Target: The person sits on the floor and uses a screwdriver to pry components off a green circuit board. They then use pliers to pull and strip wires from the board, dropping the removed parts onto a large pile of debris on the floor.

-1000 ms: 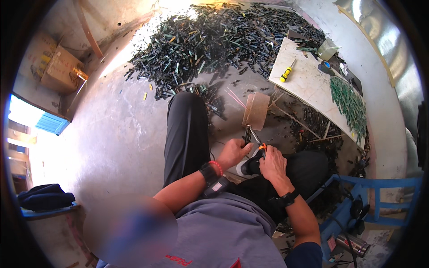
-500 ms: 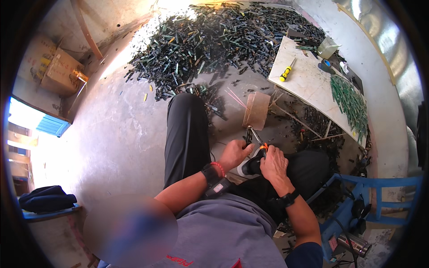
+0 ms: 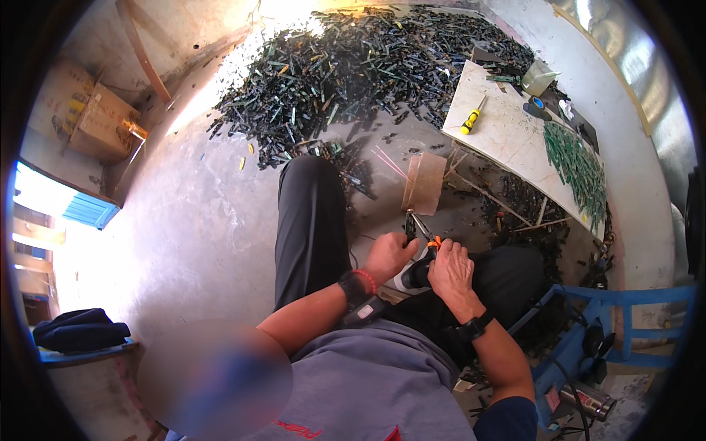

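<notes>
In front of my knees, my left hand (image 3: 388,256) is closed on a narrow dark strip (image 3: 410,226), which points up from the fingertips. My right hand (image 3: 451,270) wraps round a tool (image 3: 435,242) with an orange-and-black handle and a slim metal shaft; it looks like a soldering iron. The shaft's tip meets or nearly meets the strip's upper end, beside a brown block (image 3: 423,184) standing on the floor. Fingers and glare hide the exact contact. Thin pinkish rods (image 3: 390,163) stick out left of the block.
A large heap of dark strips (image 3: 331,81) covers the far floor. On a pale board (image 3: 485,103) at right lie a yellow screwdriver (image 3: 471,120), green strips (image 3: 573,169) and a clear container (image 3: 539,77). A blue frame (image 3: 625,298) and steel flask (image 3: 588,403) are near right.
The view has shifted slightly. Both hands keep their grips, and the tool's tip stays close to the strip's upper end.
</notes>
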`<move>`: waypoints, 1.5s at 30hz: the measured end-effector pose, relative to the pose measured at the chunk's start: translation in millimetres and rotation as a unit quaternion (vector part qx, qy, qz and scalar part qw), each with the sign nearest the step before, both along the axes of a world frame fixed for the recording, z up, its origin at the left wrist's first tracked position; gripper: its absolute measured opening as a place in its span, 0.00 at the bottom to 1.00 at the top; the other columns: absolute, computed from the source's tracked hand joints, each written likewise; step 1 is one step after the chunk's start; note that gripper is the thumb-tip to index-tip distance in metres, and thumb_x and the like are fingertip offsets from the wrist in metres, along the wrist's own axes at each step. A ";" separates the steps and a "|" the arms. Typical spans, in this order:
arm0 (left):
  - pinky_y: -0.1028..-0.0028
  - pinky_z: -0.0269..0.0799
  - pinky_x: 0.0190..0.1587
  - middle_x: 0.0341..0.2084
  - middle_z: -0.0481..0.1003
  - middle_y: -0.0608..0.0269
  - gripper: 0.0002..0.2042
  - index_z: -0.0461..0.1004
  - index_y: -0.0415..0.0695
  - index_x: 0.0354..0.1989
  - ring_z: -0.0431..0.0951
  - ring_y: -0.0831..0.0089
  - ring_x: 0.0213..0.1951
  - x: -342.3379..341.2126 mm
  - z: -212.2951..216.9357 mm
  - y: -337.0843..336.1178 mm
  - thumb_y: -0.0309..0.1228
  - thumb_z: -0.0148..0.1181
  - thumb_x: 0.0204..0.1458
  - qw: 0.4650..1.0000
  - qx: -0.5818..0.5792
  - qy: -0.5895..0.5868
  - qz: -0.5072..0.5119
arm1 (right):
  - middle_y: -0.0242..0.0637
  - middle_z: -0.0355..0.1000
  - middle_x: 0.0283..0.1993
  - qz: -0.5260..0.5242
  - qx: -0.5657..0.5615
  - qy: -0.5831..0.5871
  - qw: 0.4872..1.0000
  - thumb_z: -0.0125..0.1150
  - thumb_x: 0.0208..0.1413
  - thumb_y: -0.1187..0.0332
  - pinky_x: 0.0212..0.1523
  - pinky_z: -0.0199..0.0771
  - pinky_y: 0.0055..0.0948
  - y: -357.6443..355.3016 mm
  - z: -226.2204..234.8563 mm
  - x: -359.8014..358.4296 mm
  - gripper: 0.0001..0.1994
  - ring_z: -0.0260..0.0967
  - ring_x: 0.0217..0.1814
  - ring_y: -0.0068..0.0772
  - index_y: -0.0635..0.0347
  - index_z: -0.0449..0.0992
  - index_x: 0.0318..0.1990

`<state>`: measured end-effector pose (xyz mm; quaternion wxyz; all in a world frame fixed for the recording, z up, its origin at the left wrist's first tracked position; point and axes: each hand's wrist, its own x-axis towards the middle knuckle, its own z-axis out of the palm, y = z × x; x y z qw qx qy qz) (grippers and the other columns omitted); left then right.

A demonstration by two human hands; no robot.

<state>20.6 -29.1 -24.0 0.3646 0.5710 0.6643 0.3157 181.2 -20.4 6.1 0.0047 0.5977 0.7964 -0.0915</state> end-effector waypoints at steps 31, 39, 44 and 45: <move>0.56 0.67 0.29 0.17 0.71 0.42 0.21 0.73 0.34 0.19 0.73 0.45 0.24 0.3 1.3 2.9 0.43 0.57 0.50 0.999 -0.024 0.033 -0.006 | 0.53 0.73 0.32 -0.080 -0.252 0.255 0.930 0.49 0.47 0.66 0.43 0.70 0.44 6.3 -12.5 14.0 0.15 0.70 0.38 0.56 0.65 0.69 0.41; 0.55 0.66 0.28 0.16 0.70 0.42 0.21 0.73 0.34 0.19 0.73 0.45 0.23 1.7 -8.3 1.9 0.43 0.57 0.50 0.999 -0.016 0.033 0.000 | 0.55 0.74 0.38 -0.054 -0.204 0.117 0.971 0.52 0.49 0.64 0.45 0.70 0.47 3.7 5.8 6.7 0.16 0.71 0.43 0.56 0.67 0.70 0.42; 0.56 0.66 0.28 0.16 0.70 0.42 0.21 0.73 0.34 0.19 0.72 0.45 0.22 1.4 -5.6 1.0 0.43 0.57 0.50 0.999 -0.009 0.031 0.002 | 0.53 0.73 0.39 -0.037 -0.167 0.095 0.981 0.53 0.50 0.64 0.45 0.70 0.47 1.0 -0.5 7.8 0.15 0.72 0.43 0.54 0.68 0.70 0.39; 0.56 0.66 0.28 0.16 0.70 0.42 0.21 0.73 0.34 0.19 0.72 0.46 0.22 1.6 -5.2 1.0 0.43 0.57 0.50 0.999 -0.011 0.032 0.001 | 0.53 0.73 0.39 -0.036 -0.156 0.092 0.983 0.54 0.49 0.64 0.45 0.70 0.47 1.0 -0.8 7.8 0.15 0.72 0.43 0.54 0.68 0.70 0.39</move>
